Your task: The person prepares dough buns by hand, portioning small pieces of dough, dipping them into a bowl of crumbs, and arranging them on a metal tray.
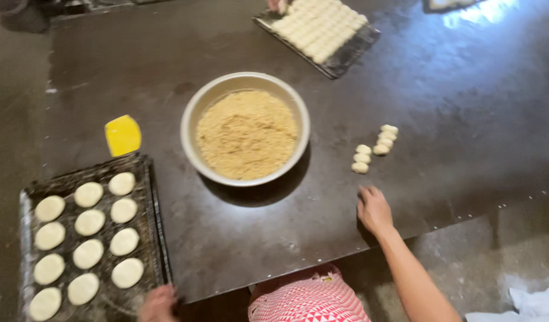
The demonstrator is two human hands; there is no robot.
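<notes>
My left hand (158, 303) rests at the near right corner of a dark baking tray (150, 197) that holds several flat round dough discs (88, 222). It touches the tray edge; whether it grips it is unclear. My right hand (373, 209) lies on the dark table, fingers apart, holding nothing. A short row of small dough balls (373, 149) sits just beyond it. Between my hands stands a metal bowl (194, 107) filled with light brown crumbly filling (246, 134).
A yellow scraper (122, 135) lies left of the bowl, above the tray. At the far edge another tray (346, 56) carries many small dough pieces, with another person's fingers (277, 5) at its corner. A red and white patterned cloth (307, 298) shows below the table's near edge.
</notes>
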